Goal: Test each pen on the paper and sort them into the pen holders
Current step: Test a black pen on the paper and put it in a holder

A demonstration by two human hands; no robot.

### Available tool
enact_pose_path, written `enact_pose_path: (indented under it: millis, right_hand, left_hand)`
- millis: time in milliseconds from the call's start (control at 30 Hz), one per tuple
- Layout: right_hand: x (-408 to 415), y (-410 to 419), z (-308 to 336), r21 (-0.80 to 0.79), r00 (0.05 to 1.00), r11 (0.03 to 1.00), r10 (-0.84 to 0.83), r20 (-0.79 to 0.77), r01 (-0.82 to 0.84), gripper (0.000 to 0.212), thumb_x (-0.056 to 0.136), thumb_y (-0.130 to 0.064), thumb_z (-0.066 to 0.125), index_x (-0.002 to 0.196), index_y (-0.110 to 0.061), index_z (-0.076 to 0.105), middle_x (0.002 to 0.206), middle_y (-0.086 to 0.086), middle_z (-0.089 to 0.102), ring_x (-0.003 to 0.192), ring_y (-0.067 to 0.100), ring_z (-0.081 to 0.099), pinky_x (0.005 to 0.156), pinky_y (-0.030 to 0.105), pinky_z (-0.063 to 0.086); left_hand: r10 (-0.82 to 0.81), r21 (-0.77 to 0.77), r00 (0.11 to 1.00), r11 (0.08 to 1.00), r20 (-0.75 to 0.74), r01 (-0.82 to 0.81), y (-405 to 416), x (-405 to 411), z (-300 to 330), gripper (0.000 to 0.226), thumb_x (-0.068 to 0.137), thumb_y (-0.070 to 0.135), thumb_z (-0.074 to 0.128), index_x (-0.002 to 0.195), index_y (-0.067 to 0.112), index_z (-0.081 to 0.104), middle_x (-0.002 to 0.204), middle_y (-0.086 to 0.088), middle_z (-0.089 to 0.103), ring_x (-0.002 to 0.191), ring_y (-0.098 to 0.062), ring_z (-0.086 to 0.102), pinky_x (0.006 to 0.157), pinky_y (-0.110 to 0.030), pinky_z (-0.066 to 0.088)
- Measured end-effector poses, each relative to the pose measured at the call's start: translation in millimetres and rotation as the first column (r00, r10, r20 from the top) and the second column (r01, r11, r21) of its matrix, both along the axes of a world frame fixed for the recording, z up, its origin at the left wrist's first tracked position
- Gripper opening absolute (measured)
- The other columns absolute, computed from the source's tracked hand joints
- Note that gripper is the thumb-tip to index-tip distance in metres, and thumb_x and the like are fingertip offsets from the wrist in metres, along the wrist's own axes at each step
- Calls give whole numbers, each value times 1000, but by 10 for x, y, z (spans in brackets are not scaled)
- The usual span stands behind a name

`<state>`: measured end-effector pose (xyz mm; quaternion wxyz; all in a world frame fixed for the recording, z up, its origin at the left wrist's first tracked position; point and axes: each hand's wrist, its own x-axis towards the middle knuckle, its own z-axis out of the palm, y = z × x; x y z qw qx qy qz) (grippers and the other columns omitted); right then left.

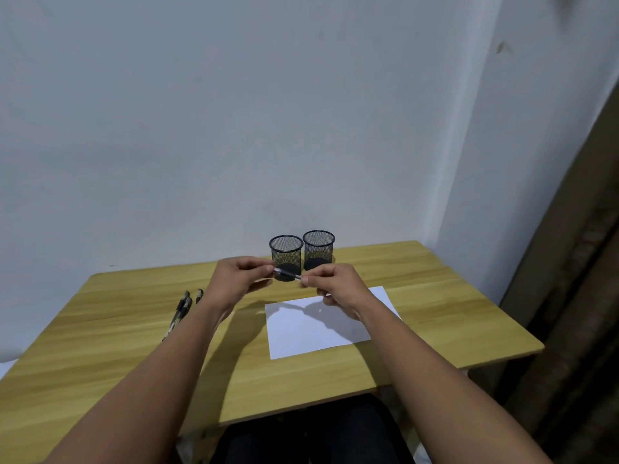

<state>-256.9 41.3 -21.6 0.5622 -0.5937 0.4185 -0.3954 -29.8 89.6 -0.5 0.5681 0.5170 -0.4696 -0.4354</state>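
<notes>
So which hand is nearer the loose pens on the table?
Left. The left hand is raised just right of the loose pens; the right hand is farther right, above the paper.

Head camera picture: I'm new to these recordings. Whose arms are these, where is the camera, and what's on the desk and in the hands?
There is no machine here. A person wears a wide-angle camera on the head, looking forward and down, so the two bare arms are their own. The left hand and right hand each pinch one end of a pen, held level above the wooden table. On the table lie a white sheet of paper, two black mesh pen holders side by side at the back, and a few spare pens on the left.
</notes>
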Motion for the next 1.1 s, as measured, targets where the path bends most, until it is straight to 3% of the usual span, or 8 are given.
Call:
enact_pose_path:
  millis: [200,367,533,700,800,867,967,1100]
  right_hand:
    - [-238,-6,220,-36,990,996,-82,112,86,6,91,4,77,87,-1,77,74,10,75,47,8,37,42,18,28]
    - [-1006,50,372,-170,955,978,-164,-247,124,10,93,-11,80,103,-8,82,90,6,80,63,8,64,55,16,48]
    - [-1912,123,349,-244,876,926,-358,-324,288,7,90,-6,80,95,-1,83,89,16,80,68,13,65,60,16,49]
    - [-3018,267,-53,-225,664,688,-726,-180,690,16,89,-5,80,77,-15,77,80,16,76,68,18,66,69,29,53]
    - [-3584,455,-481,-150,464,483,-874,-141,863,14,91,-3,78,81,-12,76,72,4,69,55,8,58,57,19,48]
    - [-3876,618,-820,-116,331,356,-924,-192,927,4,92,-6,78,90,-5,81,79,5,71,62,10,60,56,17,48]
    - [-4135,852,-1447,2,308,326,-890,-337,945,13,91,-7,81,79,-7,75,81,9,70,78,19,64,71,26,49]
    - [-4331,966,-2321,96,326,331,-763,-558,939,45,84,-6,84,50,-15,57,60,7,61,67,21,60,80,42,61]
  left_hand:
    - [-4,0,996,1000,-86,3,-116,-436,257,12,85,-4,74,96,-3,75,85,-16,76,78,-24,72,81,-32,62]
    - [-149,-14,985,988,84,151,-296,-1107,362,20,87,1,75,107,-1,73,88,-11,76,87,-27,73,83,-36,63]
    - [-251,-107,934,953,253,285,-453,-2170,305,50,91,16,73,139,15,58,116,-3,72,104,-14,70,92,-38,58]
    - [-297,-104,758,896,580,431,-482,-3210,-82,49,92,31,69,139,17,59,132,-3,66,122,-18,61,106,-34,47]
    - [-323,-48,596,852,735,521,-482,-3670,-384,48,93,36,66,137,19,61,136,-1,65,125,-20,59,105,-32,45]
    - [-319,-12,481,823,816,568,-496,-3909,-579,48,93,41,64,136,21,62,138,0,64,124,-23,59,103,-36,47]
    - [-252,-6,323,780,912,626,-531,-4113,-826,50,91,50,57,128,19,67,134,-5,65,122,-31,60,99,-42,50]
    - [-99,-51,203,780,974,623,-652,-4253,-1132,57,88,59,39,116,18,67,135,-9,61,125,-35,54,98,-49,48]
